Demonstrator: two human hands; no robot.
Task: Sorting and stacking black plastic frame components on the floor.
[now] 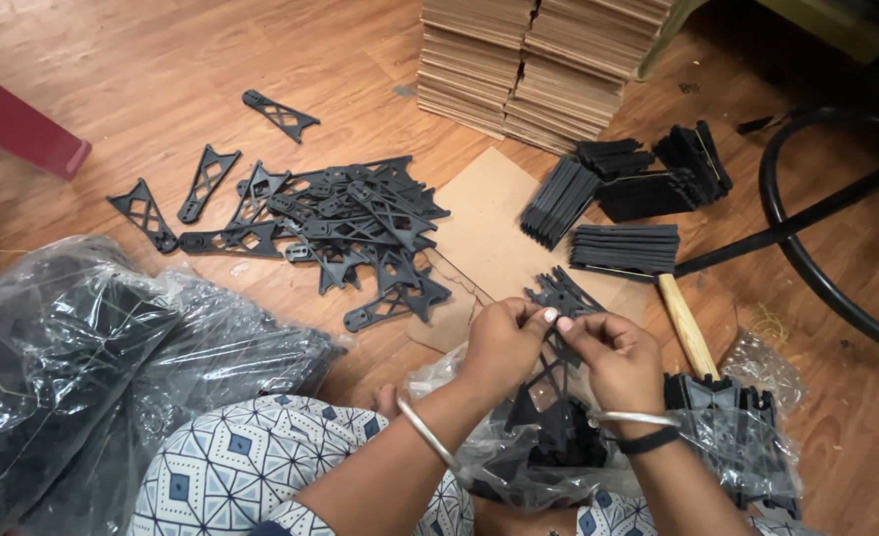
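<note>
My left hand [502, 344] and my right hand [613, 355] meet at the lower middle, both pinching a small bunch of flat black plastic bracket pieces [561, 296] held upright over my lap. Below the hands lies an open clear plastic bag [519, 457] with more black pieces inside. A loose heap of the same black triangular lattice brackets [350, 228] is spread on the wooden floor to the upper left of the hands. Neat stacked bundles of black pieces [623, 246] rest on a sheet of cardboard [489, 228] beyond my hands.
A large clear bag of black parts [82, 367] fills the lower left. Stacks of brown cardboard sheets [539, 60] stand at the top. A wooden-handled tool [685, 323] lies right of my hands, a black round chair base [816, 218] at far right, a red object [17, 124] upper left.
</note>
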